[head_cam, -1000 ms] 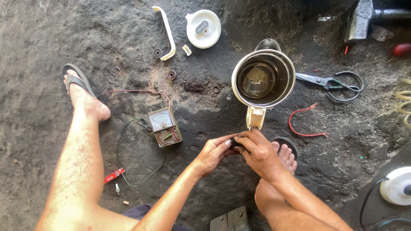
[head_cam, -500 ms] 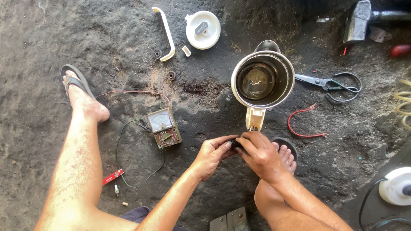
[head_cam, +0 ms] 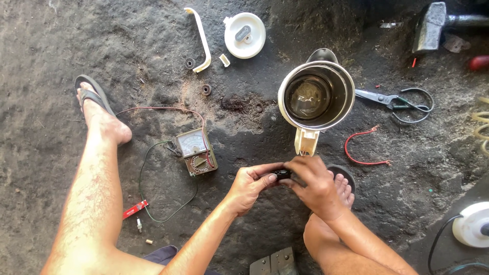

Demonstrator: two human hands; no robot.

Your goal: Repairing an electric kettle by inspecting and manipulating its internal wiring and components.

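Note:
My left hand and my right hand meet over the rough grey ground, both pinching one small black part between their fingertips. Most of that part is hidden by the fingers. Just beyond the hands stands an open metal electric kettle with a cream plastic body, its handle stub pointing toward me. To the left of my left hand lies an analog multimeter with red and green leads trailing off it.
A white kettle lid, a cream handle piece and small black rings lie at the top. Scissors, a red wire and a hammer head are to the right. A white round base sits bottom right. My bare legs flank the hands.
Both hands have stayed together on the small black part, with only slight finger shifts. Nothing else on the ground has moved.

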